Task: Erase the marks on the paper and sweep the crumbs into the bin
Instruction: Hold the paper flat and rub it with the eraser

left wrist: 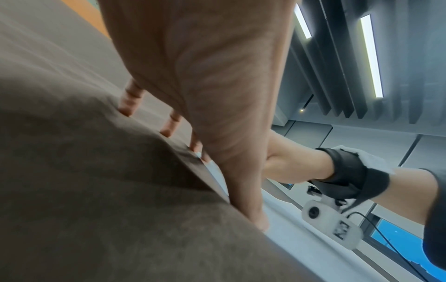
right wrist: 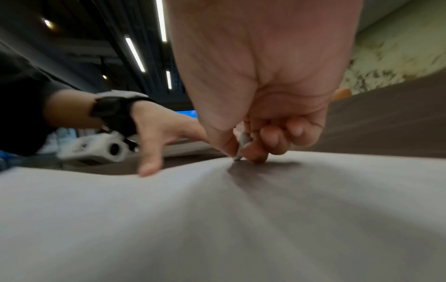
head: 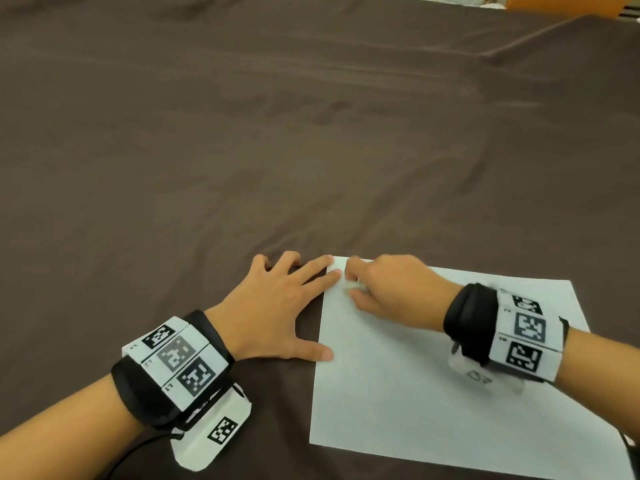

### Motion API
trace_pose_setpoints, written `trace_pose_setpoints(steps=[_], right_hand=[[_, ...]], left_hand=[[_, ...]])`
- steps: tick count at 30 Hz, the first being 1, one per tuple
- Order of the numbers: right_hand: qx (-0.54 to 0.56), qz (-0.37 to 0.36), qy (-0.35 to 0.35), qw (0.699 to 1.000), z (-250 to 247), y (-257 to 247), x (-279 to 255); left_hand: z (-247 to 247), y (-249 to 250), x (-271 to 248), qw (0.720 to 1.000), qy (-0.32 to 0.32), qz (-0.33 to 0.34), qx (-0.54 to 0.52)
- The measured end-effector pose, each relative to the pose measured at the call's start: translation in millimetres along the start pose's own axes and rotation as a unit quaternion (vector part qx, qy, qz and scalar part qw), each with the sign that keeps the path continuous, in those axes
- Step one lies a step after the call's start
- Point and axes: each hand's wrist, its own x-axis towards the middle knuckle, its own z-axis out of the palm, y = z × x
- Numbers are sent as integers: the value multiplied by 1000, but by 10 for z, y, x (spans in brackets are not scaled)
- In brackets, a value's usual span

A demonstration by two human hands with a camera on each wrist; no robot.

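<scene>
A white sheet of paper (head: pixel 433 386) lies on the brown cloth in front of me. My left hand (head: pixel 277 303) is spread flat at its left edge, with the thumb and two fingertips pressing on the paper's border (left wrist: pixel 284 221). My right hand (head: pixel 381 289) is curled near the far left corner and pinches a small grey-white eraser (right wrist: pixel 242 145), whose tip touches the paper (right wrist: pixel 217 219). No marks or crumbs show on the sheet. No bin is in view.
The brown cloth (head: pixel 277 133) covers the whole table and lies bare beyond the paper. An orange object (head: pixel 561 5) and a pale one sit at the far right edge. Wrist cameras with tag bands are strapped on both forearms.
</scene>
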Motion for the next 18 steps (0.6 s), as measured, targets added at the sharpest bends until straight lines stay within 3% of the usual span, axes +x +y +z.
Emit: trace_pose_setpoints(steps=[3, 7, 12, 16, 18], right_hand=[[-32, 26, 10, 999, -24, 57, 40], [-31, -57, -41, 997, 51, -164, -128], [-52, 19, 13, 998, -41, 127, 73], [-32, -66, -33, 997, 46, -120, -99], [-30, -49, -25, 998, 11, -62, -53]], left_hand=[[2, -2, -6, 1000, 2, 1, -3], [-14, 8, -9, 1000, 7, 0, -4], [-8, 2, -12, 1000, 5, -3, -12], [-23, 19, -13, 1000, 5, -2, -10], [-23, 12, -14, 1000, 3, -3, -12]])
